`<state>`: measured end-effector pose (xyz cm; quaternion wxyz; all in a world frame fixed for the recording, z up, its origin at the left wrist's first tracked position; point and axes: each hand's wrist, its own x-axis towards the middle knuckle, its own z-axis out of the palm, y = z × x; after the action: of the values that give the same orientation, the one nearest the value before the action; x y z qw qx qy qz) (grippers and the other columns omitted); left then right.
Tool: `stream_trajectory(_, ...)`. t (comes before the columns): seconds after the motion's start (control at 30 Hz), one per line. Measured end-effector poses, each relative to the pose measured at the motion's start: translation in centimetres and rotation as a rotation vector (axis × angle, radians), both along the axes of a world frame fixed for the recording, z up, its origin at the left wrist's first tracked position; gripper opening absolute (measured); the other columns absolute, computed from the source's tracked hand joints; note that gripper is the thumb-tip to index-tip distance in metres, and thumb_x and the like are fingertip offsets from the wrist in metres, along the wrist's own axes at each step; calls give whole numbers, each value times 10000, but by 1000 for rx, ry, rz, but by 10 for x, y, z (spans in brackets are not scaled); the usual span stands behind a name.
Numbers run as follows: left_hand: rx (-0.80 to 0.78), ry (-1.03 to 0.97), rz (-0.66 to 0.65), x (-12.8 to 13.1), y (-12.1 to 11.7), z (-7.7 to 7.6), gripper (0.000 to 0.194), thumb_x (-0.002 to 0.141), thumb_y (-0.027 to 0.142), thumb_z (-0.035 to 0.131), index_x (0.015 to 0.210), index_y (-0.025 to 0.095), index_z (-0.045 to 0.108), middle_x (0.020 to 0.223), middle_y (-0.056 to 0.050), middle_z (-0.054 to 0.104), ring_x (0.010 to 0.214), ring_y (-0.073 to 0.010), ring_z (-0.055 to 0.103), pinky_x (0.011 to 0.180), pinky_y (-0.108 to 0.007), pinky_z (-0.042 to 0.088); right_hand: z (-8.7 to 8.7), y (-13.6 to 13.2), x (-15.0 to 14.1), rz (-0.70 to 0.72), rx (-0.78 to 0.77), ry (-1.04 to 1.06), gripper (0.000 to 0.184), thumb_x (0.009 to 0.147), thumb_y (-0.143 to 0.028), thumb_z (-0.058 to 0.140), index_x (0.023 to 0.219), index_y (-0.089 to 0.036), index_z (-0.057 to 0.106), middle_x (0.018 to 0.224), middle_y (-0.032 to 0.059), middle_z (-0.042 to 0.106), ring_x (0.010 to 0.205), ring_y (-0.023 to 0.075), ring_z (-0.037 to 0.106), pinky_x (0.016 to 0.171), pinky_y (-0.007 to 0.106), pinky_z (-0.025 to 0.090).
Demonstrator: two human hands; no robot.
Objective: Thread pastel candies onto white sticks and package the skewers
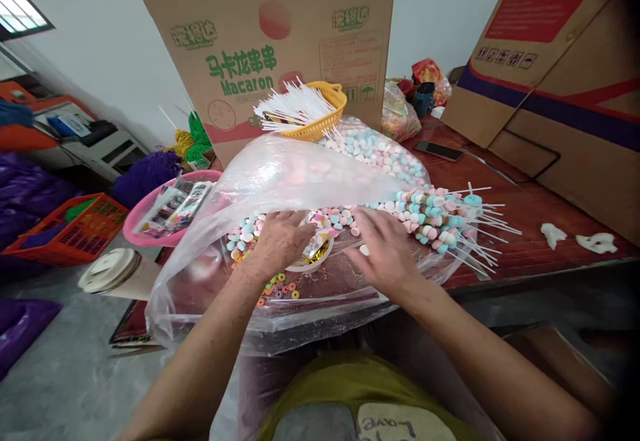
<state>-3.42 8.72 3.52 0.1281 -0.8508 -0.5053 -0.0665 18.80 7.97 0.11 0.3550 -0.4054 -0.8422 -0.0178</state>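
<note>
Hovering near marshmallows, right hand spread; left hand beside bowl, grip unclear

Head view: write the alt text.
A person's left hand is by a small bowl, their right hand spread near loose pastel sweets, amid clear plastic. Skewered sweets lie at right; behind are a yellow basket of white sticks and a cardboard box.

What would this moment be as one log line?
left hand: at bowl | right hand: near marshmallows | loaded skewers: piled at right
</note>
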Motion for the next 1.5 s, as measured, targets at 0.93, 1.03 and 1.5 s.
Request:
stream_trajectory(0.93,-295,-857,-191,91,-55,-52,152,842,249,535,739,158,599,643,7,587,604,-101,542,574,-195,414,-18,-34,57,-205,-308,-69,421,927,-346,336,547,-180,406,520,-18,452,495,89,412,503,203,341)
stream_trajectory(1.03,-215,-884,-182,87,-56,-54,255,878,232,467,650,159,553,570,19,526,542,-91,496,543,-193,410,-5,13,85,-407,-267,-132,425,924,-305,317,580,-157,516,634,74,559,628,164,488,599,283,363)
stream_trajectory(1.5,116,-774,-288,31,-61,-45,196,877,166,458,1010,217,593,893,-24,710,866,-140,656,808,-282,484,26,4,142,-196,160,-180,238,887,-250,444,1010,-170,631,936,98,651,862,203,600,773,306,464)
